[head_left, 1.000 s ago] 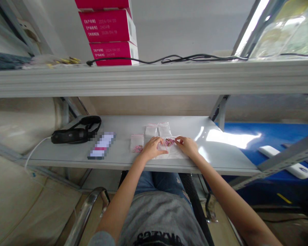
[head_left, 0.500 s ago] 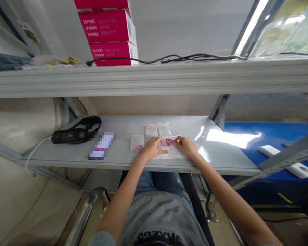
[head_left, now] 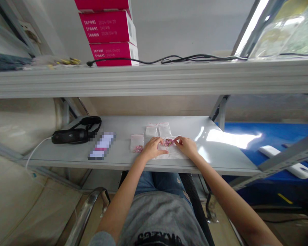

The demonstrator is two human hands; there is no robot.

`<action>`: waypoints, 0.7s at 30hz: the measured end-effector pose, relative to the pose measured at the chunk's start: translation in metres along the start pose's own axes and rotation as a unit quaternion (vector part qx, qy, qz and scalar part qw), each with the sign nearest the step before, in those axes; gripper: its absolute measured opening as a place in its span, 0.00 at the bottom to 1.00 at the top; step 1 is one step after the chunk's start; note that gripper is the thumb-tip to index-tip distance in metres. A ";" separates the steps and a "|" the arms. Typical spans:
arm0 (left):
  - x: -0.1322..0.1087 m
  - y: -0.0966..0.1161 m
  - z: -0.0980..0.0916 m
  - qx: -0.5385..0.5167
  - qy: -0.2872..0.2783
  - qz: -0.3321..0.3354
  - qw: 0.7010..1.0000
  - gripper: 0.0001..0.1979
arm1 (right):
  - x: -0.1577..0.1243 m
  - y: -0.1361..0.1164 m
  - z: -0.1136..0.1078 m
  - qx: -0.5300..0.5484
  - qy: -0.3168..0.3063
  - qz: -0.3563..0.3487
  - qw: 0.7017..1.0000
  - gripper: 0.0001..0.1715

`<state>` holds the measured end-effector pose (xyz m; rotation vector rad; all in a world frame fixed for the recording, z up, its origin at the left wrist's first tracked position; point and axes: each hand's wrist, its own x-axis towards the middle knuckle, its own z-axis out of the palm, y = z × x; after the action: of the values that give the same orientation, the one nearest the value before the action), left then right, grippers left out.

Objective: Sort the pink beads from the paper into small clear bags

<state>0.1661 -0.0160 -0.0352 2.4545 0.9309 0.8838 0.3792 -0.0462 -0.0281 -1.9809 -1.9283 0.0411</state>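
Observation:
My left hand (head_left: 152,148) and my right hand (head_left: 187,146) rest on a clear plastic bag (head_left: 172,153) lying on the grey shelf (head_left: 123,155). Between them lies a small heap of pink beads (head_left: 169,141). The fingers of my right hand are pinched together right beside the beads. My left hand is curled, its fingertips pressing the bag's edge. A small zip bag with pink beads inside (head_left: 137,142) lies just left of my left hand. Two more small clear zip bags (head_left: 157,130) lie behind the heap.
A black strapped device (head_left: 75,134) with a white cable and a blurred flat object (head_left: 102,145) sit on the shelf's left part. Red boxes (head_left: 110,34) and a black cable (head_left: 169,59) are on the upper shelf. A blue surface (head_left: 267,136) with white devices lies to the right.

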 end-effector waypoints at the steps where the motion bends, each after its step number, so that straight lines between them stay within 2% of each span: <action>1: 0.000 0.000 0.000 -0.002 0.001 0.002 1.000 0.21 | 0.000 -0.001 0.000 0.013 0.006 -0.004 1.000 0.14; 6: 0.000 0.000 0.000 0.000 0.004 -0.003 1.000 0.21 | -0.004 -0.016 0.001 0.112 -0.001 -0.047 0.993 0.15; 10: 0.000 -0.001 0.000 -0.004 0.001 0.003 1.000 0.21 | -0.008 -0.028 0.004 0.146 -0.022 -0.085 0.985 0.16; 21: 0.000 0.002 -0.001 -0.005 -0.001 -0.019 1.000 0.21 | -0.005 -0.018 0.001 0.078 -0.026 -0.047 0.996 0.17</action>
<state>0.1670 -0.0174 -0.0335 2.4216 0.9670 0.8697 0.3617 -0.0515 -0.0248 -1.8036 -1.9842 0.2135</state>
